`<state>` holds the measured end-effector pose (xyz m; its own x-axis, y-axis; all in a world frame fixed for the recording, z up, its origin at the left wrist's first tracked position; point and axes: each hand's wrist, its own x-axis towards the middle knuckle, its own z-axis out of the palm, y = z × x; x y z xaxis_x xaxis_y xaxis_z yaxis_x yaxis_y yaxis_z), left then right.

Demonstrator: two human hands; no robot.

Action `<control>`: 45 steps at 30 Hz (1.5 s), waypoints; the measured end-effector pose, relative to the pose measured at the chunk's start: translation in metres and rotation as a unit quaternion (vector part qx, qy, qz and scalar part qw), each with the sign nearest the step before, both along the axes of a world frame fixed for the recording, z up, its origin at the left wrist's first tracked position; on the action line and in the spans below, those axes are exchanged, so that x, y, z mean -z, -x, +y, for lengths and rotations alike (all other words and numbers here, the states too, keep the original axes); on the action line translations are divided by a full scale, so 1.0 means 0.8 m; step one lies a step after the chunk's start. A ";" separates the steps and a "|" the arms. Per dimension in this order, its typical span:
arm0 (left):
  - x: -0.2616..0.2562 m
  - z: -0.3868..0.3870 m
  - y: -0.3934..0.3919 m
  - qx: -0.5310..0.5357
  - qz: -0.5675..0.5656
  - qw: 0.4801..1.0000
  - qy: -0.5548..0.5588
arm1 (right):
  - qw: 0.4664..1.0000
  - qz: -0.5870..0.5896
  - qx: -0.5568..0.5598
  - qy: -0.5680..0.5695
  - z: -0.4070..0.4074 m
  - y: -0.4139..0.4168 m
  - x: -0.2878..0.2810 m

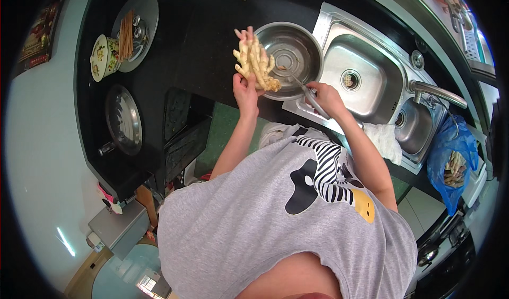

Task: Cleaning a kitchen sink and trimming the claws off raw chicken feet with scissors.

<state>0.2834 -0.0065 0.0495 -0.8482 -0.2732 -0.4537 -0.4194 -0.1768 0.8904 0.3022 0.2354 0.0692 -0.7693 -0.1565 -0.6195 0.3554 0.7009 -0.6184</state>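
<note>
A large, branching piece of fresh ginger root (254,60) with pinkish stem ends is held upright in my left hand (246,94), beside and partly over the left rim of a round stainless steel bowl (314,46). My right hand (328,100) grips the grey handle of a knife (312,96), whose blade points into the bowl's area near the ginger. Some small scraps lie in the bowl. Whether the blade touches the ginger or the bowl, I cannot tell.
Right of the bowl is a steel double sink (368,68) with a faucet (437,92) and a white cloth (383,140). A blue plastic bag (441,175) holds more root pieces. At left are a floral pot (102,58), a tray (149,20) with chopsticks (126,34), and a metal lid (125,120).
</note>
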 end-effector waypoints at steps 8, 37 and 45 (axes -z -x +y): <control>-0.012 -0.015 -0.002 0.085 0.028 0.995 0.047 | 0.969 -0.106 0.007 0.223 0.029 0.029 -0.050; 0.052 -0.032 0.018 0.187 0.024 0.958 0.214 | 0.954 -0.169 0.101 0.226 0.026 0.038 -0.013; 0.021 -0.040 0.022 0.226 -0.004 0.973 0.054 | 0.943 -0.241 -0.037 0.226 0.050 0.063 -0.044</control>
<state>0.2656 -0.0383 0.0331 -0.8898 0.0804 -0.4492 -0.4385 0.1223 0.8904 0.2517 0.2753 0.1045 -0.3928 -0.5303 -0.7513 0.6322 0.4376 -0.6394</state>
